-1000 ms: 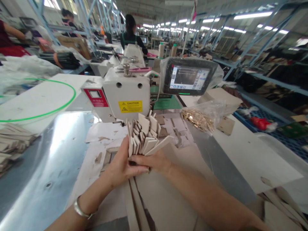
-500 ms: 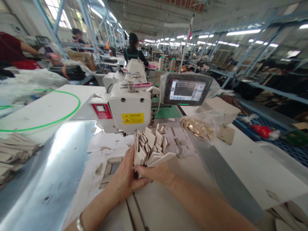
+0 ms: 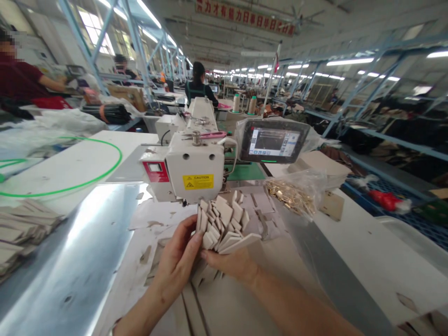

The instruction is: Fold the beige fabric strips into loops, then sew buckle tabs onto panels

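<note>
Lying at the far left, a stack of pale strips (image 3: pixel 26 228) sat well apart from both hands. Next came the left hand (image 3: pixel 178 254), its thumb and fingers clamped around the left side of a bundle of pale pieces (image 3: pixel 225 212). That bundle stood before the sewing machine (image 3: pixel 196 165), gathered but not squared up: its upper ends fanned out unevenly. The right hand (image 3: pixel 233 266) was closed on the bundle's lower right, most of its fingers hidden. Farther right, a bag of gold-coloured hardware (image 3: pixel 292 193) lay untouched. How many pieces were finished could not be told.
</note>
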A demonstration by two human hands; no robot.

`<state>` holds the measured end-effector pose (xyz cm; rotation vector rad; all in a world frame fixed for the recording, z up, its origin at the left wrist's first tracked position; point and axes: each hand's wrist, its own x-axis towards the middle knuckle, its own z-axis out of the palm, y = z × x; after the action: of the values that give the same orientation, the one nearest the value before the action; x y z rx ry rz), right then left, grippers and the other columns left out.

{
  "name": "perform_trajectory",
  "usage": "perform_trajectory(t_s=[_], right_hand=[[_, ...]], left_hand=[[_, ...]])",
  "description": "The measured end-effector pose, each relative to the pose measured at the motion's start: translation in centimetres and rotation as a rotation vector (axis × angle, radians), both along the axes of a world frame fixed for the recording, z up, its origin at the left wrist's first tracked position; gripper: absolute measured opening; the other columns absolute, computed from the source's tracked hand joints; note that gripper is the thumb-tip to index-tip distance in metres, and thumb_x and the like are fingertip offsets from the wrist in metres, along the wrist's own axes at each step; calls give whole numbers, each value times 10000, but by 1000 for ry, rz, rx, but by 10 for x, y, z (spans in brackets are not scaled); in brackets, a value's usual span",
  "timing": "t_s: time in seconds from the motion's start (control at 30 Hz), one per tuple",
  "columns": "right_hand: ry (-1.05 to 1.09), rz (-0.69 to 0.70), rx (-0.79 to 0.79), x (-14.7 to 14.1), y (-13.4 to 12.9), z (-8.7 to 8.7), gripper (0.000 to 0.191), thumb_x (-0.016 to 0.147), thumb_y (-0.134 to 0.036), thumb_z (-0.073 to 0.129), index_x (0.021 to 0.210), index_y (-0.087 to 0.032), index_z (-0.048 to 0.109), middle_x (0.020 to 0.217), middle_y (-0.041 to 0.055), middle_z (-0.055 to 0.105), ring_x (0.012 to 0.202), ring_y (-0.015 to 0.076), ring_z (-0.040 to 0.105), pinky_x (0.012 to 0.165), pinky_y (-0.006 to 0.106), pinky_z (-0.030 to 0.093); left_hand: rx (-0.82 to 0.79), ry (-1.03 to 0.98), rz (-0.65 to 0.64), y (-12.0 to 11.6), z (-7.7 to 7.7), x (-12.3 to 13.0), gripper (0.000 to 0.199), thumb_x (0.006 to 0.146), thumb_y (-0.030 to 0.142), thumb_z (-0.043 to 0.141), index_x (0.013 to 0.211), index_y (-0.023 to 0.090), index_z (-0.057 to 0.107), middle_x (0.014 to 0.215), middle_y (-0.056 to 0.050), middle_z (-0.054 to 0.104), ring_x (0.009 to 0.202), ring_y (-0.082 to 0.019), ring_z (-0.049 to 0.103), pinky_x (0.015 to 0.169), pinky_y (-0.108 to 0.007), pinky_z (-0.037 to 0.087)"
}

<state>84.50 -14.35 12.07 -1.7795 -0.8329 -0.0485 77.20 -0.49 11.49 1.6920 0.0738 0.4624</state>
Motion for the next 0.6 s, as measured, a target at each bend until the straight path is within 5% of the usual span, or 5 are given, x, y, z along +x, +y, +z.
perform_trajectory(t_s=[0.13, 0.37, 0.6], right_hand=[[36, -9, 30, -2, 1, -4, 284, 662, -357, 728, 942, -357, 778, 885, -14, 786, 1037, 326, 733, 1006, 446, 594], [53, 7, 72, -4, 4, -3, 221, 674, -334, 712, 883, -364, 776, 865, -13, 786, 1063, 326, 729, 954, 425, 616], [64, 9, 81, -5, 4, 0, 188, 685, -346, 692, 854, -351, 773, 800, -15, 780, 990, 316, 754, 930, 402, 630]], left_hand=[[62, -46, 37, -1, 7, 2, 411, 967, 477, 554, 1269, 201, 597, 1294, -123, 706, 1171, -248, 689, 984, -354, 576], [403, 21, 96, 8, 17, 1, 447, 970, 481, 515, 1342, 238, 560, 1267, -85, 734, 1139, -235, 715, 954, -336, 581], [374, 14, 102, 8, 19, 1, 371, 964, 475, 488, 1219, 218, 572, 1145, -92, 778, 1034, -241, 755, 849, -320, 612]])
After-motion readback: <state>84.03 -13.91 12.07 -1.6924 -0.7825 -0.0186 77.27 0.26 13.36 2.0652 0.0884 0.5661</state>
